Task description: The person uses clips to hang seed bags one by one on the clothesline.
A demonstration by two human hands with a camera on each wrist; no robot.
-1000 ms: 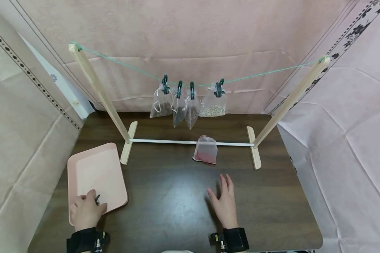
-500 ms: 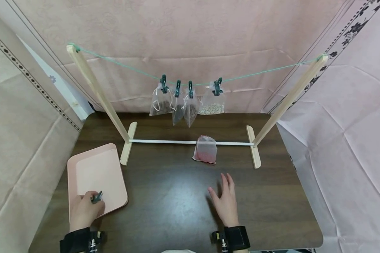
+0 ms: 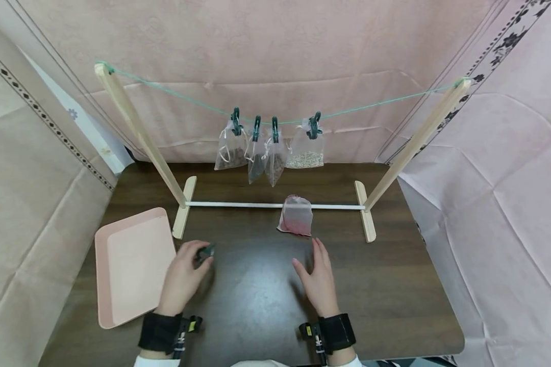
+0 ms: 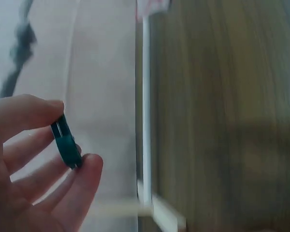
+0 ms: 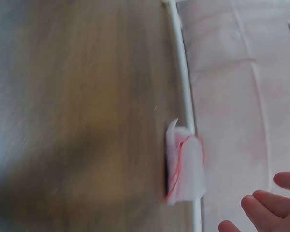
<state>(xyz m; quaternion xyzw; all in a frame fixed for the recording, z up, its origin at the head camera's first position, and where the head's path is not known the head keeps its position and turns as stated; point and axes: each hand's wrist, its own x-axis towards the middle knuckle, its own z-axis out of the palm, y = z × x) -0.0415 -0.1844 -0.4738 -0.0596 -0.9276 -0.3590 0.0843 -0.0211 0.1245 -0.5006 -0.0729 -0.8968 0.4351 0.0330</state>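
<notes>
My left hand [image 3: 183, 275] pinches a dark green clothespin [image 4: 67, 145] between thumb and fingertips, just right of the pink tray [image 3: 102, 285]. My right hand [image 3: 319, 280] is held over the table with fingers extended and nothing in it. Just beyond its fingertips lies a small sheer pouch [image 3: 296, 216] with pinkish contents, its top across the white rod of the rack. In the right wrist view the pouch [image 5: 187, 166] shows a red drawstring. Several sheer bags, among them one with pale grains [image 3: 305, 153], hang from the green line [image 3: 367, 108] by green clothespins [image 3: 236, 121].
The wooden rack has a left post [image 3: 140, 132] and a right post [image 3: 418, 145] leaning outward, joined low by a white rod [image 3: 234, 205]. Its feet stand on the dark wooden table [image 3: 252, 285]. Pale curtains [image 3: 275, 46] enclose the back and sides.
My left hand has picked the clothespin up from the tray and carried it right and forward over the table. My right hand has shifted slightly forward toward the pouch.
</notes>
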